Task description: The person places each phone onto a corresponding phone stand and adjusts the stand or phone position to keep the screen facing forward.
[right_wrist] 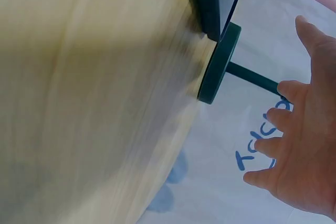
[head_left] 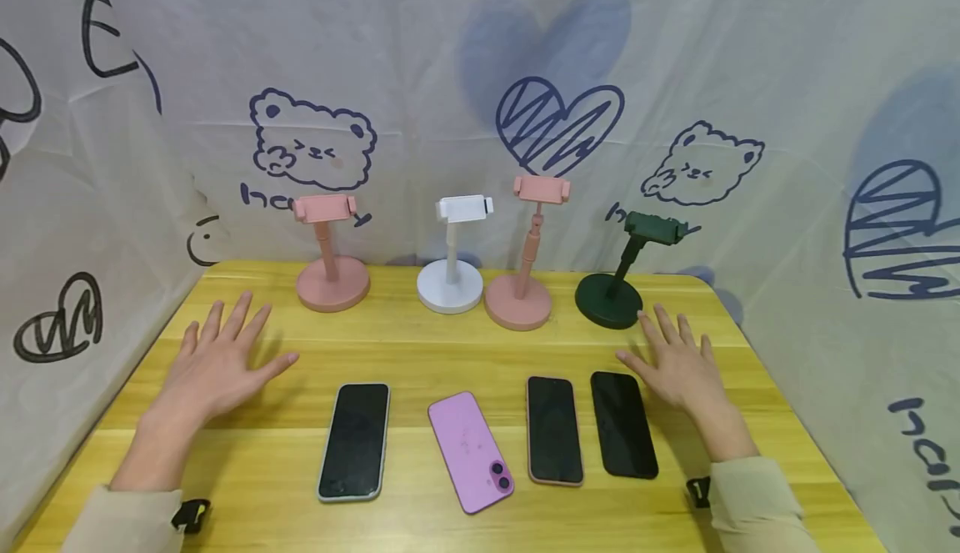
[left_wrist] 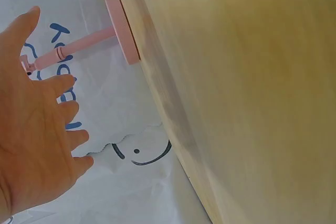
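My left hand [head_left: 219, 369] is spread with straight fingers over the left side of the table, holding nothing. Nearest to it are a pink phone stand [head_left: 333, 282] and a phone with a light rim [head_left: 355, 443], dark screen up. On the right, my right hand [head_left: 682, 365] is also spread, its thumb close by a black phone [head_left: 624, 424] and its fingers near the base of a dark green phone stand [head_left: 609, 300]. Between the hands lie a purple phone [head_left: 468, 449], back up, and a pink-rimmed phone [head_left: 554, 429], screen up.
A white phone stand [head_left: 450, 286] and a taller pink phone stand [head_left: 518, 301] stand along the back of the wooden table [head_left: 285, 528]. Behind and beside the table hangs a white cloth [head_left: 420, 52] with drawn bears and hearts.
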A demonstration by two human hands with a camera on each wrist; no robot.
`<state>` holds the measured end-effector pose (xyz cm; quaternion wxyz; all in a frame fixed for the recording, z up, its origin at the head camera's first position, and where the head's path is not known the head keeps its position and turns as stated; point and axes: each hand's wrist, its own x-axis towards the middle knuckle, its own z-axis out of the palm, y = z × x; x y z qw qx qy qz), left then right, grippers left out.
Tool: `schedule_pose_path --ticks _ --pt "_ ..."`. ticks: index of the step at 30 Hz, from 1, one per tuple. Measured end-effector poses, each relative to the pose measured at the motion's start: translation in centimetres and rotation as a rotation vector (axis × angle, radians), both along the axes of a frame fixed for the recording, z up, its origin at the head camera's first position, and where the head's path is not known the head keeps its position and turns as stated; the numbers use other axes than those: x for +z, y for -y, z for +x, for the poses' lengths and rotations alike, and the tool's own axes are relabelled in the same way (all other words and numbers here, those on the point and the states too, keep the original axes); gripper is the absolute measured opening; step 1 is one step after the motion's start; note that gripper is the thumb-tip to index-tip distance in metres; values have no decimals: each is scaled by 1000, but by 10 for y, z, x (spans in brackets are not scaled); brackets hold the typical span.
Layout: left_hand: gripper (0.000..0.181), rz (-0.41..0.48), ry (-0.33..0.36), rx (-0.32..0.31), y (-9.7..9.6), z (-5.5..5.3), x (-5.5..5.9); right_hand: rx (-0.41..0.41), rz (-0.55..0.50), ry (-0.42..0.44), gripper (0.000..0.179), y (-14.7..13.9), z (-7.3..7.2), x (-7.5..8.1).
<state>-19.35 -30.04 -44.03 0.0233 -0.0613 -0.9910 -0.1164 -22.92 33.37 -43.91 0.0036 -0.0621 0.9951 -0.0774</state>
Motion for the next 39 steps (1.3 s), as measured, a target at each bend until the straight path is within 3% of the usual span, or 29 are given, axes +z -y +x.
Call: schedule_pose_path --ticks 13,27,32,39 --pt "100 51 -49 -4 -11 -6 3 59 -7 -59 96 23 -3 8" --pt "93 183 -220 -7 -31 -22 21 135 -29 -192 84 74 -6 27" --pt "88 288 -284 0 -42 -32 32 186 -94 -247 78 104 -9 33" --pt "82 450 -383 21 -60 -47 43 271 -282 -273 66 147 -15 48"
